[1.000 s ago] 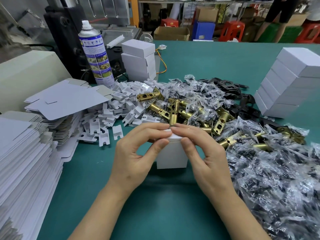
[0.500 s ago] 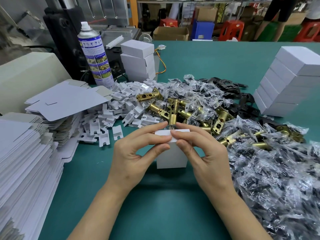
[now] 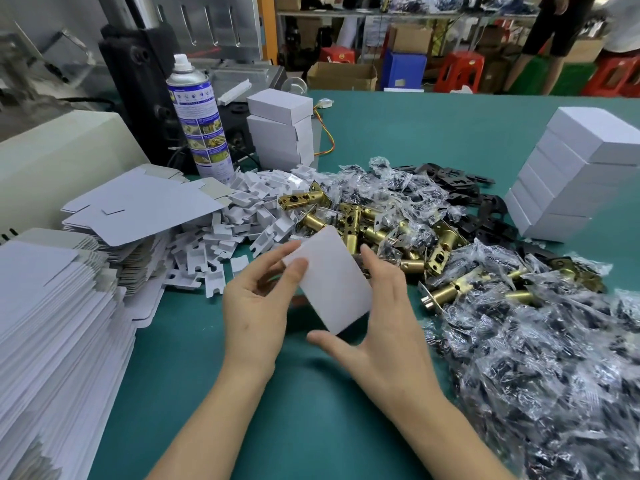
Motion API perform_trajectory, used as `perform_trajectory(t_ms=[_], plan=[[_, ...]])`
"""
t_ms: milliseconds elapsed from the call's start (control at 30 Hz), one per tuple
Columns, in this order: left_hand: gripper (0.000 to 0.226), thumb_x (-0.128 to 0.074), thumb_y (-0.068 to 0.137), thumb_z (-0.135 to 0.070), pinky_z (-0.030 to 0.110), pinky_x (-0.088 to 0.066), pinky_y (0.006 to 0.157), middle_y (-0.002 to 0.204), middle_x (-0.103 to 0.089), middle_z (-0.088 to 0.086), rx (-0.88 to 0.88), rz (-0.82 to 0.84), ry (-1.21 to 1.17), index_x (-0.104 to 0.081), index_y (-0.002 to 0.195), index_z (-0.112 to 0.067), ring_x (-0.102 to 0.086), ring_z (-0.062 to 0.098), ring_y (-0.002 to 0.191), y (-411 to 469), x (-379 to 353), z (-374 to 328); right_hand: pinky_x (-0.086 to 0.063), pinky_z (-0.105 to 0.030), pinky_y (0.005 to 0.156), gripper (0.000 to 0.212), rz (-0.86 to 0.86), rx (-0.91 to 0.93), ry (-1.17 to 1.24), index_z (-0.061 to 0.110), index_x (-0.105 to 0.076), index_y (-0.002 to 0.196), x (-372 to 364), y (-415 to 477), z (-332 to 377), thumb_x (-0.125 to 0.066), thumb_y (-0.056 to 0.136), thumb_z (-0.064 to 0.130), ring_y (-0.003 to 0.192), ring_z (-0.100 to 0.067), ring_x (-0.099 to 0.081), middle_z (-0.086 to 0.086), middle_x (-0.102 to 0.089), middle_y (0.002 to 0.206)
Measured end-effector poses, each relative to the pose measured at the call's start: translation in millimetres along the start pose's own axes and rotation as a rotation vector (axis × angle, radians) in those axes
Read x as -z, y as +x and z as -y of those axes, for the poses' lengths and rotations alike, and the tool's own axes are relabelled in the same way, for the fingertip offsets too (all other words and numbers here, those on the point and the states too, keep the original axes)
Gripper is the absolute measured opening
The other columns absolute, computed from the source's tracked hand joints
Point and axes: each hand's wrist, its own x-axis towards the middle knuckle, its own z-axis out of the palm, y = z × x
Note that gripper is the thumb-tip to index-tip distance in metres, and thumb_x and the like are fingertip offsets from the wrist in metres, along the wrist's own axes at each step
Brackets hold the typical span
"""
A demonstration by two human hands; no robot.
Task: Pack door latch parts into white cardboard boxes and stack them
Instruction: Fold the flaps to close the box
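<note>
Work on the white box (image 3: pixel 329 278) looks close to finished. It is held in the air, tilted, above the middle of the desk (image 3: pixel 311 427) toward the near edge, and I can see no open flap. What is inside it I cannot see.

Your left hand (image 3: pixel 256 306) pinches the upper corner, with the thumb on the front face and the fingers behind. Your right hand (image 3: pixel 391 323) grips the long right side, fingers behind the box and thumb stretched under the lower end. So both hands hold the same box.

The step now, in my judgement, is to bring it to a stack. The tall stack (image 3: pixel 571 174) stands at the right edge of the desk and its layers look a little stepped. Between you and it lie the brass latches (image 3: pixel 363 223) and the bagged parts (image 3: pixel 536 341).

Take the full weight in the right hand before the left one lets go, and keep a finger over the end flap so that it does not spring open. Turn the box flat and carry it high over the pile. Put it down square on the top box and do not push it from the side, because the stack could slide.
</note>
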Motion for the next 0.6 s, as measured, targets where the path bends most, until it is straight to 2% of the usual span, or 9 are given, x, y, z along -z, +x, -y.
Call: perform_trajectory(t_ms=[133,200,267,333,433,500,533,600], plan=[[0.036,-0.077,0.080,-0.038,0.029,-0.063,0.065,0.103,-0.080,0.008,0.145,-0.106,-0.158,-0.079,0.113,-0.023,-0.078,0.023,0.093,1.3,-3.0,-2.2,-0.049,-0.026,0.085,0.089,-0.075,0.020,-0.064,0.026,-0.036,0.153,-3.2,3.3,16.9,-0.084,0.080,0.044,0.121,-0.010,-0.047,0.012,-0.037,0.135],[0.036,-0.069,0.093,-0.041,0.026,-0.061,0.063,0.107,-0.080,0.007,0.137,-0.129,-0.214,-0.075,0.121,-0.020,-0.077,0.022,0.092,3.9,-2.7,-6.2,-0.043,-0.019,0.092,0.081,-0.104,0.031,0.009,0.022,-0.043,0.149,4.0,13.0,25.6,-0.084,0.081,0.038,0.119,-0.007,-0.047,0.010,-0.044,0.131],[0.028,-0.054,0.107,-0.042,0.025,-0.060,0.059,0.109,-0.080,0.004,0.122,-0.138,-0.228,-0.071,0.126,-0.029,-0.078,0.019,0.091,7.6,0.9,-10.9,-0.040,-0.013,0.098,0.079,-0.137,0.023,0.112,0.020,-0.046,0.147,15.4,32.8,35.1,-0.085,0.081,0.039,0.119,-0.004,-0.047,0.008,-0.050,0.131],[0.029,-0.046,0.111,-0.044,0.024,-0.059,0.056,0.108,-0.081,0.002,0.123,-0.119,-0.182,-0.068,0.126,-0.036,-0.079,0.019,0.091,9.6,4.4,-13.3,-0.047,-0.024,0.100,0.078,-0.159,0.000,0.179,0.020,-0.047,0.145,27.9,65.7,44.8,-0.085,0.081,0.041,0.119,-0.008,-0.052,0.005,-0.055,0.130],[0.033,-0.043,0.110,-0.045,0.024,-0.058,0.054,0.106,-0.081,0.003,0.152,-0.041,-0.126,-0.067,0.127,-0.030,-0.079,0.021,0.089,7.8,3.0,-13.8,-0.053,-0.040,0.096,0.074,-0.150,0.007,0.169,0.018,-0.045,0.142,41.8,138.9,59.3,-0.084,0.083,0.039,0.119,-0.020,-0.055,-0.002,-0.055,0.131],[0.033,-0.042,0.110,-0.045,0.025,-0.059,0.055,0.103,-0.081,0.002,0.166,0.018,-0.077,-0.068,0.124,-0.028,-0.078,0.021,0.086,6.6,0.1,-12.0,-0.049,-0.034,0.099,0.071,-0.125,0.018,0.139,0.013,-0.046,0.140,41.5,199.6,67.6,-0.082,0.084,0.035,0.123,-0.022,-0.053,-0.005,-0.055,0.133],[0.033,-0.043,0.110,-0.044,0.026,-0.060,0.056,0.102,-0.081,0.002,0.169,0.052,-0.049,-0.069,0.122,-0.027,-0.078,0.021,0.085,6.1,-1.2,-10.3,-0.046,-0.027,0.095,0.070,-0.113,0.015,0.119,0.012,-0.046,0.140,39.1,228.5,72.0,-0.082,0.085,0.034,0.123,-0.021,-0.053,-0.005,-0.055,0.134],[0.031,-0.046,0.110,-0.044,0.028,-0.061,0.057,0.102,-0.081,0.001,0.158,0.120,-0.006,-0.071,0.117,-0.026,-0.078,0.019,0.082,5.6,-3.2,-6.7,-0.042,-0.019,0.077,0.068,-0.072,0.007,0.073,0.010,-0.048,0.138,30.9,279.2,79.0,-0.082,0.085,0.034,0.118,-0.021,-0.053,-0.006,-0.055,0.132]])
